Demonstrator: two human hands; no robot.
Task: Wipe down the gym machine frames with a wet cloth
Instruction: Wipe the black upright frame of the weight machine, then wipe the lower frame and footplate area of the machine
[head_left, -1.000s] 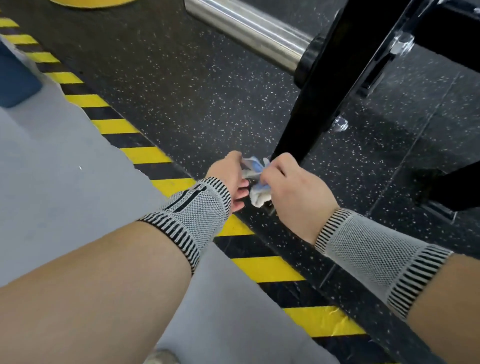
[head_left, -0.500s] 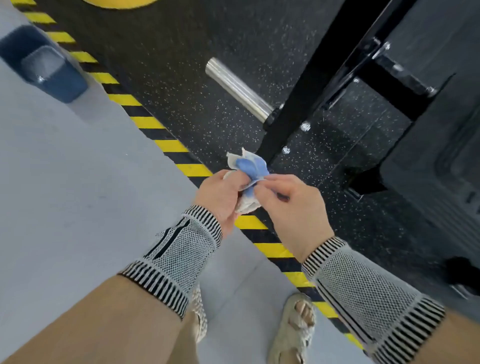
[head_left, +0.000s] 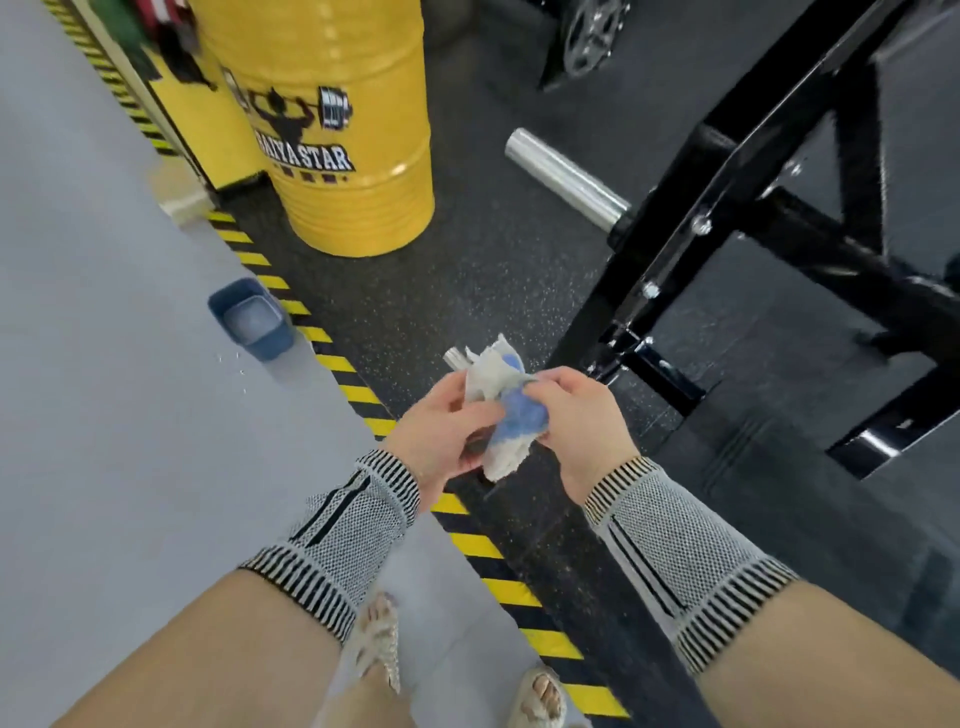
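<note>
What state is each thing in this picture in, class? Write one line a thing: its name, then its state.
cloth: crumpled, held between both hands, off the frame
left hand: grips the cloth
right hand: pinches the cloth
machine frame: black, untouched by the cloth
steel bar: bare, no plate loaded
blue tub: open, on the grey floor
yellow drum: upright

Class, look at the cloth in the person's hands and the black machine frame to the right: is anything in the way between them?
Nothing visible is. The cloth is held by both the left hand and the right hand, and only open speckled floor lies between it and the black frame. The chrome bar sticks out farther up, off that path.
</note>
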